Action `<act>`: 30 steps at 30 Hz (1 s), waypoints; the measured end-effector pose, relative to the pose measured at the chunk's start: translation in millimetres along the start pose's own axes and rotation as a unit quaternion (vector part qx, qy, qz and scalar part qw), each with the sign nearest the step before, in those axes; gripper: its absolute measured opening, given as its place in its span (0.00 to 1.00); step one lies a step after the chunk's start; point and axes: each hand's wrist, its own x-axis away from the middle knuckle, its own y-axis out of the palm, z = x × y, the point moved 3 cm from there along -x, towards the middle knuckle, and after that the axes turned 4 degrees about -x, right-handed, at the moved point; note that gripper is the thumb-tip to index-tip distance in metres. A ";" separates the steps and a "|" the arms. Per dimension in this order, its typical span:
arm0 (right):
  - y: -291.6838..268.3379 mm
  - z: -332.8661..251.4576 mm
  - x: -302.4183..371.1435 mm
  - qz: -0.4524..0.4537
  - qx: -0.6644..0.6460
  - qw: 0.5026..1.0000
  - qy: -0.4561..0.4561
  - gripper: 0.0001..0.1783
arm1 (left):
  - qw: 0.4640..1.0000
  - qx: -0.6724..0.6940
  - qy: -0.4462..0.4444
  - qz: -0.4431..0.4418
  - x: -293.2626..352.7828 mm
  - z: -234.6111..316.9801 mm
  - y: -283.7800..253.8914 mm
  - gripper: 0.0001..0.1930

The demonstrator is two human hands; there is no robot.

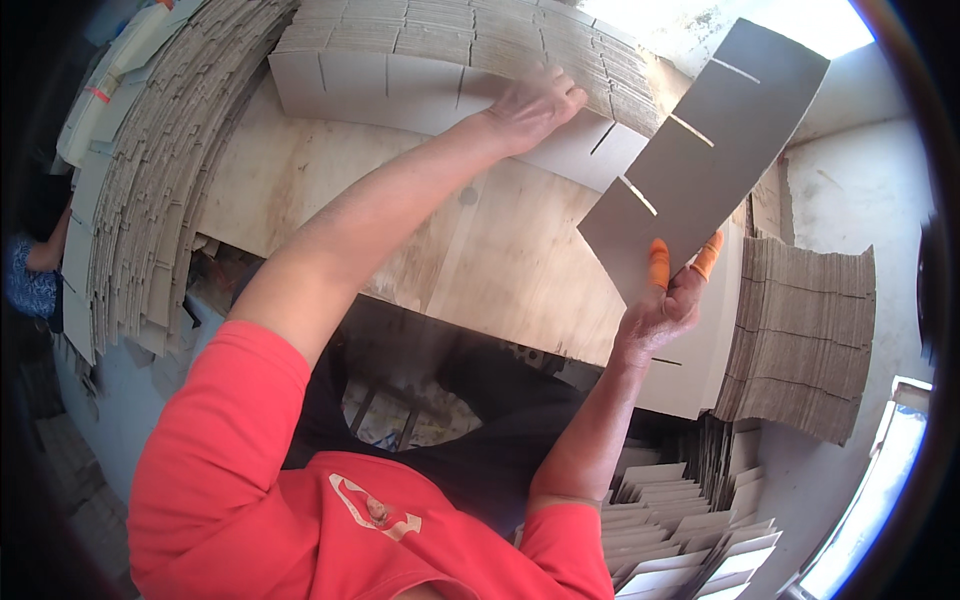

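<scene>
My right hand [665,305] grips the lower end of a grey slotted cardboard strip [715,140], which is raised and tilted to the right. Orange finger covers sit on two of its digits, one in front of the strip and one at its edge. My left arm stretches forward across the table. At its end, my left hand [540,105] is closed, with curled fingers, at the front of a long row of stacked slotted cardboard strips [430,40]. Some blur covers those fingers, and whatever they hold is hidden.
A plywood table [440,240] lies before me. Tall cardboard stacks [170,150] lean at the left. Another stack [800,330] stands at the right, beside a pale flat sheet [690,385]. Loose slotted pieces [690,530] fill the lower right. Another person's arm [48,255] shows at the far left.
</scene>
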 end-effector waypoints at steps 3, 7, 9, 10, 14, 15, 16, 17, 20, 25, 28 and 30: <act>0.6 -1.9 3.8 -0.009 0.007 1.000 -0.007 0.32 | 0.999 0.030 0.021 0.008 4.4 4.4 -17.2 0.06; 2.3 -13.9 7.3 -0.056 0.043 0.997 0.036 0.32 | 0.978 0.148 -0.052 -0.135 16.3 12.4 -21.4 0.04; 3.8 -11.2 8.3 -0.062 0.045 0.997 0.016 0.32 | 0.975 0.184 -0.027 -0.122 21.6 14.2 -22.7 0.03; 4.2 -10.7 9.0 -0.065 0.046 0.997 0.006 0.33 | 0.972 0.202 -0.015 -0.115 23.5 15.4 -23.3 0.03; 5.2 -17.3 14.3 -0.078 0.070 0.994 -0.011 0.32 | 0.973 0.203 0.021 -0.104 28.4 30.6 -35.7 0.03; 4.5 -18.3 16.4 -0.083 0.080 0.993 -0.007 0.32 | 0.974 0.204 0.035 -0.091 29.7 36.6 -41.8 0.03; 3.7 -18.9 18.2 -0.088 0.090 0.992 -0.003 0.32 | 0.974 0.204 0.049 -0.079 30.8 42.0 -48.0 0.03; 2.5 -19.6 20.0 -0.080 0.092 0.992 -0.028 0.32 | 0.974 0.208 0.057 -0.070 31.0 47.0 -53.0 0.02; 2.2 -18.1 26.0 -0.065 0.122 0.986 -0.096 0.31 | 0.969 0.235 0.067 -0.044 33.0 59.5 -67.1 0.02; -1.3 -20.1 34.9 -0.090 0.209 0.966 -0.124 0.26 | 0.950 0.303 0.073 -0.012 33.8 85.6 -112.3 0.02; -5.5 -16.0 41.0 -0.119 0.194 0.972 -0.062 0.22 | 0.949 0.293 0.083 -0.080 41.7 101.3 -130.7 0.02; -8.1 -11.3 49.9 -0.112 0.216 0.963 -0.112 0.23 | 0.928 0.347 0.043 -0.127 44.6 100.9 -135.5 0.10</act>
